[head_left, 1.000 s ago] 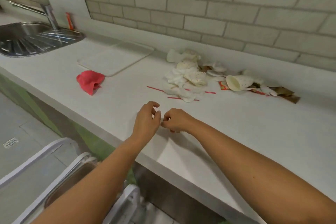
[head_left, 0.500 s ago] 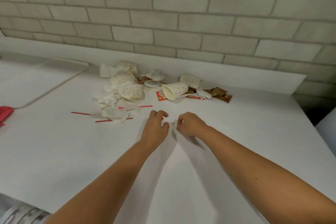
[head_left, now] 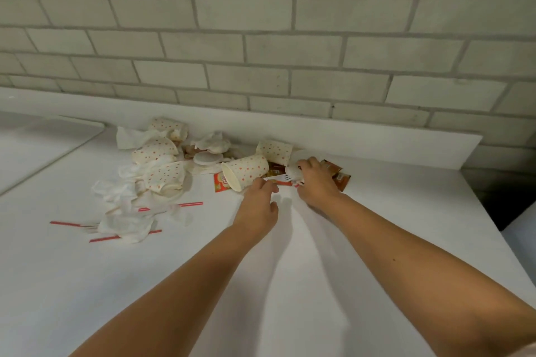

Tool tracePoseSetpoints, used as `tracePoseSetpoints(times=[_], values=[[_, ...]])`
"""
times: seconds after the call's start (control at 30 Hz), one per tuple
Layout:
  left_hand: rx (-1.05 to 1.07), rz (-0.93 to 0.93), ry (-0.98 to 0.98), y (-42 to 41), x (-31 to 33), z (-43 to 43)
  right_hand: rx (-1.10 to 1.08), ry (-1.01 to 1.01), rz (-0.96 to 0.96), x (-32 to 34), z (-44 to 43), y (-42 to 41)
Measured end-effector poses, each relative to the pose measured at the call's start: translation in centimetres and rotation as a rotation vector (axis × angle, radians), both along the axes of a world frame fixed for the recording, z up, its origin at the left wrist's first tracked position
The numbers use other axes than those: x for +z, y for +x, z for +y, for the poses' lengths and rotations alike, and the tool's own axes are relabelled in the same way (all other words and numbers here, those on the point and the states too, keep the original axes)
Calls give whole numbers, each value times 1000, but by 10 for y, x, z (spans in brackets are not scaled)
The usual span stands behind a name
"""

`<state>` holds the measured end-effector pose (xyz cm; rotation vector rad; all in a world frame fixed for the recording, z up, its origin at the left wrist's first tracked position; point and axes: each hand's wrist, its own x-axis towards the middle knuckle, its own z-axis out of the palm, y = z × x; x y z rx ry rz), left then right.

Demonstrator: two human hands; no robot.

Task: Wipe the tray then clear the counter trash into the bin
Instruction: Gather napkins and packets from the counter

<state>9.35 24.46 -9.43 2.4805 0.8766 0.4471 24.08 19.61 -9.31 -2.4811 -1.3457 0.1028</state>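
Over the counter (head_left: 290, 284) the left hand (head_left: 256, 207) hangs with loosely bent fingers holding nothing, tips just beside a tipped dotted cup (head_left: 246, 171). The right hand (head_left: 317, 185) curls round a white scrap (head_left: 291, 174), perhaps a plastic fork. Crumpled napkins (head_left: 124, 211) and red straws (head_left: 185, 205) lie further left, the tray (head_left: 43, 151) beyond them.

No text is legible; the print on the red sachet (head_left: 218, 182) is blurred.

Cups (head_left: 246, 171) and napkins (head_left: 121, 220) are piled on the table (head_left: 87, 284) by the wall (head_left: 261, 38); straws (head_left: 185, 205) are scattered before them, a tray (head_left: 34, 148) leftward.
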Motion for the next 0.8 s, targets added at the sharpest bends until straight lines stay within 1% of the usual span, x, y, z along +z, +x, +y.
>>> tracePoseSetpoints(times=[0.13, 0.23, 0.33, 0.43, 0.53, 0.63, 0.7, 0.8], values=[[-20, 33, 99, 25, 0, 9, 27, -77, -25, -6, 17, 8], [-41, 81, 150, 42, -3, 17, 17, -71, -99, -14, 21, 12], [-64, 190, 194, 58, -10, 23, 31, -76, -41, -13, 19, 15], [7, 302, 219, 70, -19, 26, 12, -69, 56, -5, 11, 22], [66, 391, 231, 76, -26, 25, -82, 18, 128, 5, 4, 36], [54, 459, 319, 79, -28, 28, -242, 92, 142, 12, 2, 53], [21, 474, 368, 79, -29, 34, -296, 55, 142, 11, 4, 60], [-39, 482, 405, 78, -29, 45, -292, -45, 157, 2, 10, 64]])
